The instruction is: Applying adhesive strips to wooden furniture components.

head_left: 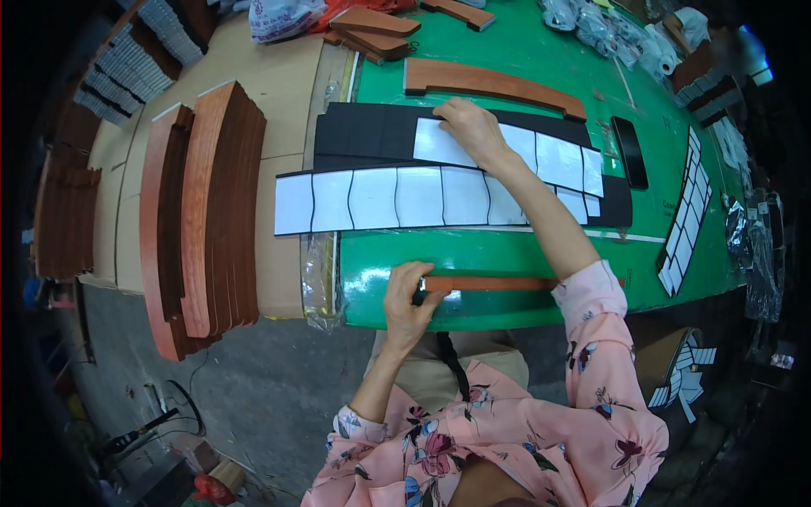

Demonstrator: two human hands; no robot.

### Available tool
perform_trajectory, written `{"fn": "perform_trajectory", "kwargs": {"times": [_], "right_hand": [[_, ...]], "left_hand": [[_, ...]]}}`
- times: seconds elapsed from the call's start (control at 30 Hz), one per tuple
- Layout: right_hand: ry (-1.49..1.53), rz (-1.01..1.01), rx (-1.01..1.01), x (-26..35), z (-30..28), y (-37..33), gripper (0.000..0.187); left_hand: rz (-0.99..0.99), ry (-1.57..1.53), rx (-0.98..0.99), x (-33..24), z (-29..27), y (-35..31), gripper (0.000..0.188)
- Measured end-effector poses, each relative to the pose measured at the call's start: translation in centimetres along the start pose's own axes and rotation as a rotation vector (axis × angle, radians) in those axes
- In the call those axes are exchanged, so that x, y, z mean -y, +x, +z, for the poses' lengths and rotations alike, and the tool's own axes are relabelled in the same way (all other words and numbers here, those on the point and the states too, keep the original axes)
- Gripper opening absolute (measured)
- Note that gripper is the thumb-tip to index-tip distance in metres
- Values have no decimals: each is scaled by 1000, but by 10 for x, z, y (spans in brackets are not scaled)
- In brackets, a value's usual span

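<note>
Our left hand [408,306] grips the nine-o'clock end of the brown wooden piece [498,284], whose long axis runs toward three, while our right hand [473,133], at one o'clock from it, touches the nearer white-faced strip [559,159], pinched or not we cannot tell.

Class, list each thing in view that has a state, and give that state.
Left hand, closed on brown board
Right hand, touching upper white strip
Brown board, narrow side up
Lower white strip, lying flat
Phone, lying flat
Wooden boards at left, stacked
Bin, open, scraps inside
</note>
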State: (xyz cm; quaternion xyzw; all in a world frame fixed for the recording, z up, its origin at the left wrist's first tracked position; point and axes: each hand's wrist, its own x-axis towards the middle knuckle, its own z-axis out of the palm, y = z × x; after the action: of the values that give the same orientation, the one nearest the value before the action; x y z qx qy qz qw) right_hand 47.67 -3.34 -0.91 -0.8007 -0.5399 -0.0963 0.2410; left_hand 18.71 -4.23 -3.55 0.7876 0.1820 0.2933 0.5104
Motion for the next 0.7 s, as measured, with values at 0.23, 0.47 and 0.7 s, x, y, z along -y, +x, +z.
{"fn": "perform_trajectory", "kwargs": {"times": [0.23,0.47,0.7], "right_hand": [[-189,-115,-138,-12,39,7,13],[-233,-41,-288,-7,44,8,10],[-241,-141,-221,-6,43,9,7]], "left_hand": [[-5,0,33,2,1,1,42],[19,-46,35,1,-1,6,41],[8,-25,40,1,-2,5,40]]}}
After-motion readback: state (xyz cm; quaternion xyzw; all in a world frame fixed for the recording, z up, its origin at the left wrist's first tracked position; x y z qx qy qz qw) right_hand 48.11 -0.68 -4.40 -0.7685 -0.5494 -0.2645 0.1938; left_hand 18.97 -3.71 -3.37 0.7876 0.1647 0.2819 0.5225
